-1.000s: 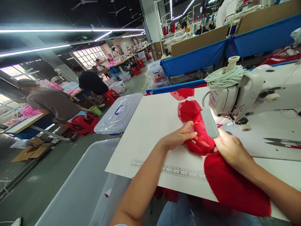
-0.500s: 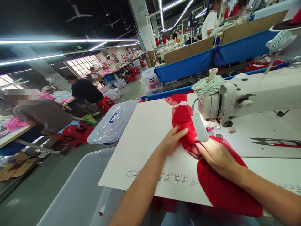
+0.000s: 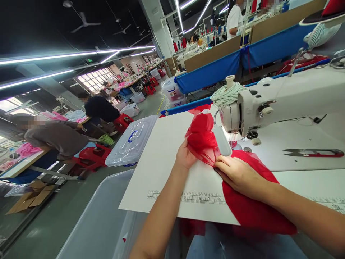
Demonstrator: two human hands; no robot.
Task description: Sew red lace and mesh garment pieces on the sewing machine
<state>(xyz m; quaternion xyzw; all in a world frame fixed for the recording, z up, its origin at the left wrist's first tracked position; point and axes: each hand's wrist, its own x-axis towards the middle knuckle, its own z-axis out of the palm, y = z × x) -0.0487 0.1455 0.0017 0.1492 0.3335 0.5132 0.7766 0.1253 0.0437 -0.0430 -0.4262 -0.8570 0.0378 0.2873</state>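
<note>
Sheer red fabric lies bunched on the white sewing table, left of the machine's needle area. My left hand holds its left side, with the fingers partly hidden under the cloth. At the lower right corner of that cloth, my right hand pinches the edge, fingertips together. A larger solid red fabric piece spreads beneath my right hand and forearm and hangs over the table's front edge. The white sewing machine stands just beyond, and its grey hanging plate covers part of the cloth.
Red-handled thread snips lie right on the machine bed. A coil of pale green cord sits atop the machine head. Left of the table are a lidded plastic box and an open plastic bin. Co-workers sit farther left.
My left hand has shifted slightly left and turned, spreading the sheer cloth wider and tauter between my hands. My right hand keeps its pinch. The camera view has shifted slightly.
</note>
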